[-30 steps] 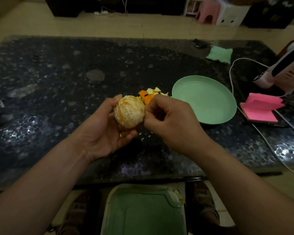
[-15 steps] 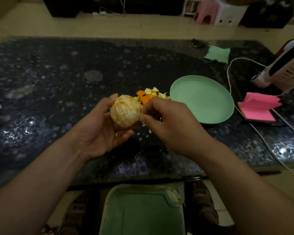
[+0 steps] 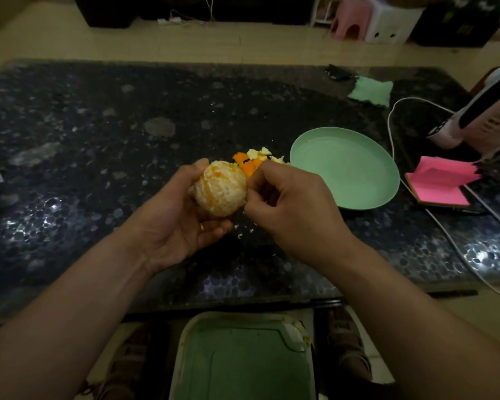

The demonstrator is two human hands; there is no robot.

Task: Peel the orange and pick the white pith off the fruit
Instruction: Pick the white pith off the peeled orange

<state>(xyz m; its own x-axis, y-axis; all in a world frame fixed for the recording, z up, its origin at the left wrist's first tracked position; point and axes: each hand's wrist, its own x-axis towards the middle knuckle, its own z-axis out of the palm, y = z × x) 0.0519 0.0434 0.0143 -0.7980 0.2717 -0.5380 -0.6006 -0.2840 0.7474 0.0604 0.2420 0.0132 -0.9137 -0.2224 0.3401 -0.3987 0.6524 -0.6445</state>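
Observation:
A peeled orange (image 3: 220, 189), mostly covered in pale pith with some orange flesh showing, is cupped in my left hand (image 3: 173, 223) above the dark table (image 3: 98, 140). My right hand (image 3: 289, 206) sits against the fruit's right side, its thumb and fingertips pinching at the pith there. A pile of orange peel pieces (image 3: 254, 160) lies on the table just behind the fruit. Small white pith crumbs (image 3: 240, 235) are scattered on the table below my hands.
A light green plate (image 3: 347, 171) stands to the right of the peel pile. Pink sticky notes (image 3: 439, 183), a white cable (image 3: 393, 116) and a pink device (image 3: 474, 122) occupy the right side. A green cloth (image 3: 371, 92) lies at the back. A green bin lid (image 3: 243, 359) is below the table edge.
The orange has turned a little in my left hand, and my right fingertips have shifted along its right side while picking at the pith.

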